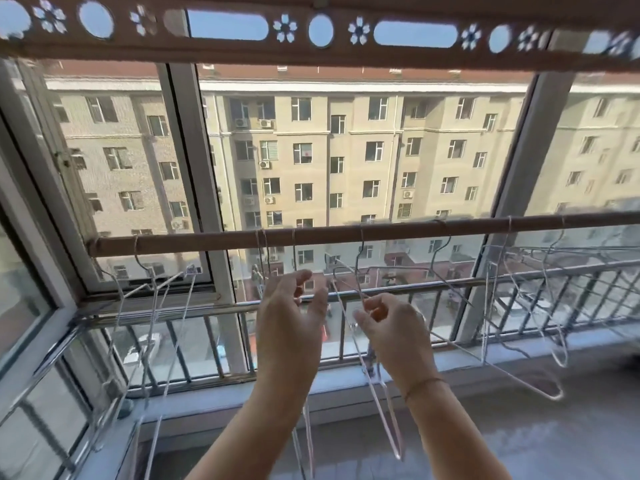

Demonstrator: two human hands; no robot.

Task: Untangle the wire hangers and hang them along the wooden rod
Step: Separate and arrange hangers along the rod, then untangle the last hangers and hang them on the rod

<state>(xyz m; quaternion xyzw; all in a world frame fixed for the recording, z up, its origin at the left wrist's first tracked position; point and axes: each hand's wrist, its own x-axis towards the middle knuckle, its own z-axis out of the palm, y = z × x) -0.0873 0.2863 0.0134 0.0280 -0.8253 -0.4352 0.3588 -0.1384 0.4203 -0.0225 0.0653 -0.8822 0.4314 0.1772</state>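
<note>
My right hand pinches a thin white wire hanger, the tangle past its fingers hard to read. My left hand is loosely open and empty. A brown wooden rod runs above both.

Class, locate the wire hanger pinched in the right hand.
Head view, centre-right: the wire hanger sits below the wooden rod, pinched by the right hand, beside the left hand.

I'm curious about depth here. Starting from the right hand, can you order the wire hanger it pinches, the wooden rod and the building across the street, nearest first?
1. wire hanger, pinched in the fingers of the right hand.
2. wooden rod, just above and beyond the hand.
3. building, far outside the window.
</note>
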